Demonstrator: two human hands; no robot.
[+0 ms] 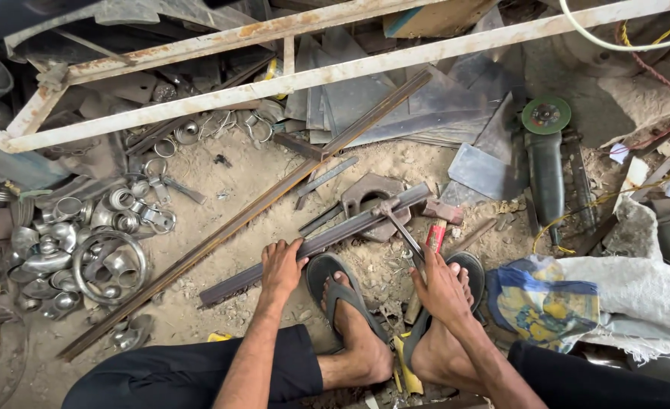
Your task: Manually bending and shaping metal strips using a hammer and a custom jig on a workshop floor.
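I squat on sandy ground with both feet in dark sandals. My left hand (280,266) presses down on a dark angle-iron bar (327,241) that lies across the ground in front of my feet. My right hand (439,282) rests over my right foot and holds the red handle of a hammer (434,236), whose head lies near the bar. A metal try square (401,224) rests on the bar beside a heavy notched steel block (368,192).
A long rusty bar (236,223) runs diagonally from lower left to upper right. Shiny pipe fittings and rings (85,242) are heaped at left. An angle grinder (545,163) lies at right, near steel sheets (395,98) and a white sack (630,280). A rusty white frame (312,76) crosses above.
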